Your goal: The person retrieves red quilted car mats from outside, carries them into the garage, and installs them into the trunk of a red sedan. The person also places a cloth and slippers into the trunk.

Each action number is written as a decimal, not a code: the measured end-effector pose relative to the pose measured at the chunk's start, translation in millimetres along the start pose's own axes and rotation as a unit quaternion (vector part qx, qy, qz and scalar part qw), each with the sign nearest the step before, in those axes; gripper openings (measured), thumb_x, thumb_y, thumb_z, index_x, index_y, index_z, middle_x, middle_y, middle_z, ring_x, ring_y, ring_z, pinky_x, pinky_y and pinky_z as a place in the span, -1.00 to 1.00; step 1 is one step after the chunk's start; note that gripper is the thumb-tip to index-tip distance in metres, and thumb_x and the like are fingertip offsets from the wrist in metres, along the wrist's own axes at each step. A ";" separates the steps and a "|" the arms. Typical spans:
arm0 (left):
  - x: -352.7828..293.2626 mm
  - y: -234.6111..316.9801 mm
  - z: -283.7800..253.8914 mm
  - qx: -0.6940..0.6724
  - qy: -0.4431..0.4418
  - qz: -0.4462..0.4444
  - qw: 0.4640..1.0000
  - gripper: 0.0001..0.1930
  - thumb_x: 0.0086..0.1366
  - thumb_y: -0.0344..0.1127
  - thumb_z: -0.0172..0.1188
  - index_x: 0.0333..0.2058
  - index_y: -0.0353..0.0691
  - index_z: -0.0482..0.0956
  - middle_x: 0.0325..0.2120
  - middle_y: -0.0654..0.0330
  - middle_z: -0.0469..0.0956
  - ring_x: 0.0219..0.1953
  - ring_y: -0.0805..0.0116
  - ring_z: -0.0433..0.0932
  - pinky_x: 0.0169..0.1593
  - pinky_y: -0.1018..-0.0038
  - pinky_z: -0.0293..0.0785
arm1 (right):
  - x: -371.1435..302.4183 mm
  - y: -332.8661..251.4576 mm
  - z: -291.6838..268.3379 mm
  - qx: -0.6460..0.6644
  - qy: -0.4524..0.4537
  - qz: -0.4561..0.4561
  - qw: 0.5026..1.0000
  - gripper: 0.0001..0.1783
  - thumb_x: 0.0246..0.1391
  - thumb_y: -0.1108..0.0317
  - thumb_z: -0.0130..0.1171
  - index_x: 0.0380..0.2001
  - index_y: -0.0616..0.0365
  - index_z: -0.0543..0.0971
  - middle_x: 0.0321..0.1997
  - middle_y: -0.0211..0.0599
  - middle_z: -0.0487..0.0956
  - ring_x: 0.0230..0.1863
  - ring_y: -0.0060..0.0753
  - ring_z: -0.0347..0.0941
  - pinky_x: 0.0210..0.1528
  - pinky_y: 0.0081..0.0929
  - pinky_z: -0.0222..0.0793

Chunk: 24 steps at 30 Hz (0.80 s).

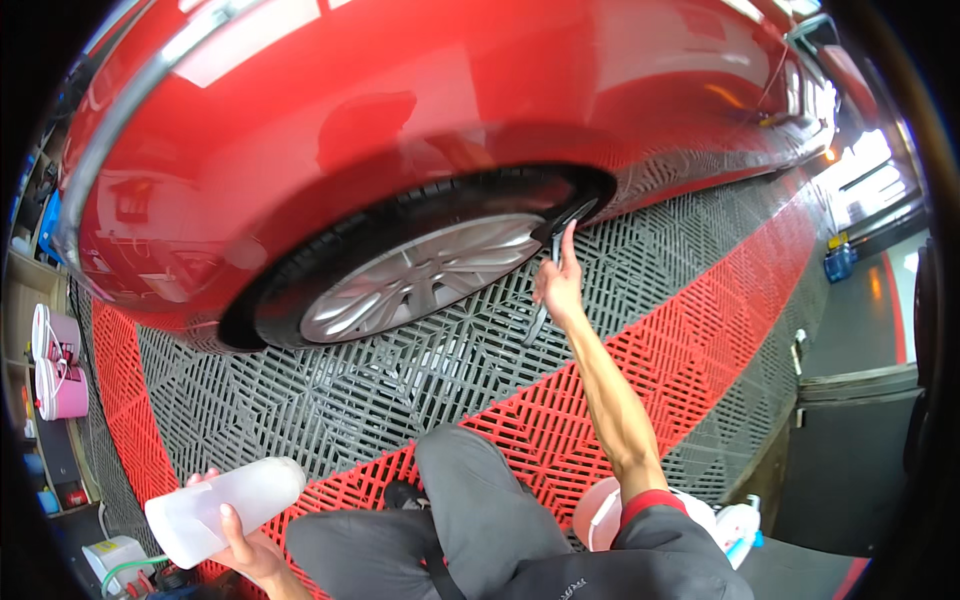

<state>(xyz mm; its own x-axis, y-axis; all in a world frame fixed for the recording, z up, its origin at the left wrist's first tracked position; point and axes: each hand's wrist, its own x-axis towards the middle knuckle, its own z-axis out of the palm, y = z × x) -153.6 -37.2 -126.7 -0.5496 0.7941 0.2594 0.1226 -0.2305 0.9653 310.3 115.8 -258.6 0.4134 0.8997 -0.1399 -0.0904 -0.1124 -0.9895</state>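
Observation:
In front of me is a red car [450, 90] with a silver multi-spoke wheel [425, 275] and a black tire [280, 295]. My right arm reaches out to the wheel's right side. The fingers of my right hand [560, 285] are closed round the grey handle of a brush [537, 325], with the forefinger stretched along it. Its dark head is at the tire's right edge, but the bristles cannot be made out. At the lower left, my left hand [250, 550] is wrapped round a translucent white bottle [215, 510], tilted and well apart from the car.
Grey and red slatted tiles [330, 400] cover the floor. A pale bucket [597, 510] and a white spray bottle [738, 525] stand by my right side. Pink-and-white buckets [62, 385] sit at the left shelving. A dark cabinet [850, 470] is at the right.

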 end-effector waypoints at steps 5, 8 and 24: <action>40.5 137.6 -5.6 0.051 -0.056 0.025 0.997 -0.38 0.06 -0.39 0.13 0.10 -0.46 0.15 0.00 -0.06 0.32 0.02 0.06 0.37 0.10 0.18 0.27 | -87.8 -156.8 97.6 -0.363 -0.140 0.007 0.921 -0.17 0.00 0.57 -0.17 0.33 -0.23 -0.09 0.18 0.05 0.33 -0.27 -0.28 0.55 -0.24 -0.55 0.44; 61.8 233.8 23.1 0.066 -0.133 0.025 0.989 -0.36 0.04 -0.40 0.15 0.10 -0.44 0.15 -0.01 -0.04 0.33 0.00 0.08 0.38 0.10 0.21 0.28 | -137.7 -202.4 168.0 -0.515 -0.343 0.026 0.786 -0.07 -0.07 0.52 -0.09 0.31 -0.52 -0.13 -0.32 0.09 0.52 -0.34 -0.03 0.52 -0.24 -0.10 0.45; -103.4 581.3 433.6 -0.004 -0.583 0.152 0.798 -0.31 -0.25 -0.40 0.44 -0.09 -0.33 0.30 -0.21 0.04 0.44 -0.18 0.25 0.47 -0.10 0.32 0.44 | -272.7 -336.0 -267.4 0.286 0.090 0.488 0.819 -0.91 0.08 0.50 -0.13 -0.31 0.13 0.34 -0.70 -0.42 0.28 -0.71 -0.57 0.17 -0.66 -0.52 0.20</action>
<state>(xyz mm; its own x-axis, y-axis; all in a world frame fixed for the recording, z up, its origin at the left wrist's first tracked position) 332.8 -9.5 420.4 0.6482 0.6827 0.3373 0.0956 -0.5123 0.8535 470.2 -204.5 102.7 0.0132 0.4160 -0.9093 -0.8468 -0.4790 -0.2314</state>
